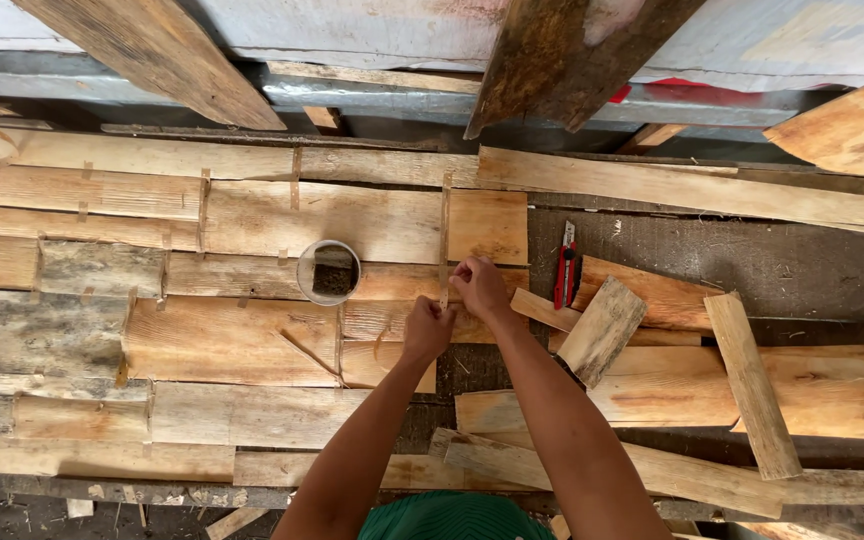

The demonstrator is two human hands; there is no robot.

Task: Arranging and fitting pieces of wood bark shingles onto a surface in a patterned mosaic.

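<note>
Fingertips of the left hand (426,327) and right hand (479,285) are pinched on a thin wooden strip (444,235) standing across the joined boards (252,300), where many strips are already set and loose offcuts (752,380) remain.

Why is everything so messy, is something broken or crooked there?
Nothing looks broken. The odd bit is on the right: loose wood offcuts lie crisscrossed at angles, while the planks on the left lie in flat rows. A red utility knife lies among the offcuts. Both hands, left hand and right hand, pinch a thin upright strip.
</note>
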